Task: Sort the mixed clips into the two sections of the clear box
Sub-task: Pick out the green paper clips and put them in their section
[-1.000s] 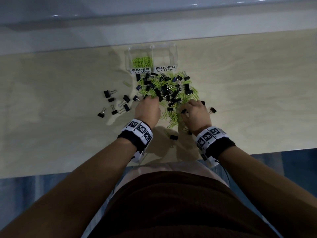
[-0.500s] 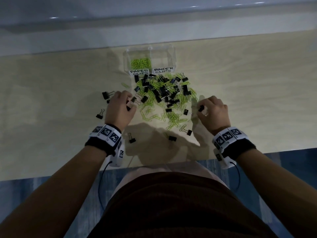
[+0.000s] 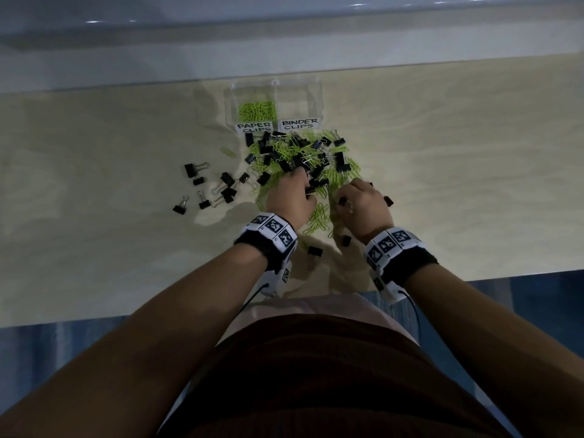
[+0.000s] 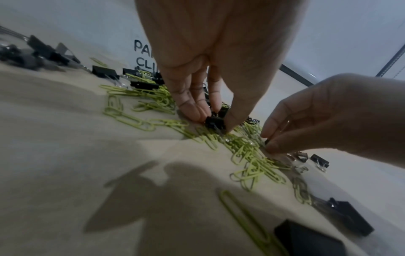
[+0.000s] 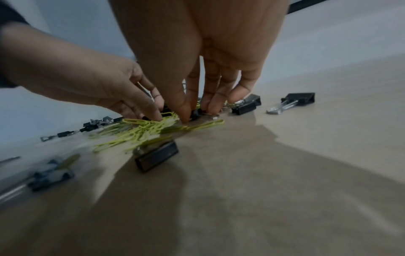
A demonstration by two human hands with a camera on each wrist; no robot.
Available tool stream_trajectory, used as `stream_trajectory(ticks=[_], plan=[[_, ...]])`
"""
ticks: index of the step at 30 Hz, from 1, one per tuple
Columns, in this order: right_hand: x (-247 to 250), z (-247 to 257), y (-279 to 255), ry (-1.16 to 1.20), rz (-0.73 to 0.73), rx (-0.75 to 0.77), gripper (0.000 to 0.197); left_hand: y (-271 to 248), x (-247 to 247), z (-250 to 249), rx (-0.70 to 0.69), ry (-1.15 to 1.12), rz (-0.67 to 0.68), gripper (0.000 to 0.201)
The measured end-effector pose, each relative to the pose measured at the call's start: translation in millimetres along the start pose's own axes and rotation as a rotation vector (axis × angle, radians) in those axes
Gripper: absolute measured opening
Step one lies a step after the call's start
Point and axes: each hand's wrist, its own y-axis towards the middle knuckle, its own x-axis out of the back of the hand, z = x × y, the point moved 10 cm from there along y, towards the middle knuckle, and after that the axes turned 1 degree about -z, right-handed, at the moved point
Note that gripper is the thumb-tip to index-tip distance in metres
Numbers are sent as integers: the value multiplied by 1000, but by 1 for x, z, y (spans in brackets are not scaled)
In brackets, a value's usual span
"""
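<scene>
While the mixed heap of green wire paper clips and black metal binder clips [image 3: 303,159] lay spread on the pale wooden table [image 3: 442,172], just in front of the clear plastic two-section box [image 3: 274,104], both hands were down in its near edge. The left hand [image 3: 289,199] pinched a small black binder clip [image 4: 215,123] between thumb and fingertips, right at the table surface among the green paper clips. The right hand [image 3: 363,207], close beside it, had its fingers [image 5: 215,98] curled down into the heap, thumb and forefinger closed on another small black binder clip [image 5: 195,114]. The box stood at the far side of the heap, touching it; its left section, labelled "PAPER CLIPS", held a layer of green paper clips [image 3: 256,110], while the right section, labelled "BINDER CLIPS", showed no clips that could be made out. A loose group of black binder clips with silver wire handles [image 3: 218,189] lay well to the left of the heap, apart from it, and a few more black clips [image 3: 315,250] lay near the person's wrists. Both wrists wore black bands with white square-patterned markers [image 3: 273,230].
</scene>
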Motion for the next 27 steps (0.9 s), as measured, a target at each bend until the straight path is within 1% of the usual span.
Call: stream_trajectory(ticks=[3,5,8,11,13,16,19,21,23,27], plan=[[11,-2,1,106,-43,-3,3,-2,2,2,-39,-139,13,25],[22,-12,-1,151,-79,-52,8,-8,11,4,-92,-259,6,26],[29,-28,-7,131,-87,-91,14,-18,36,22,-150,-332,-40,25],[21,-23,-17,79,-7,-29,25,-26,61,60,-152,-236,-98,28],[11,-11,-24,62,59,7,36,-29,67,85,-137,-129,-98,30],[-9,2,-27,27,176,-18,56,-32,59,98,-161,29,-11,42],[-26,16,-24,9,260,-59,68,-35,40,84,-243,122,104,60],[-35,26,-18,10,283,-55,67,-34,28,75,-278,153,135,67],[-42,34,-11,20,292,-63,62,-30,22,70,-286,182,135,70],[-47,47,5,21,289,-62,41,-21,16,60,-249,153,128,60]])
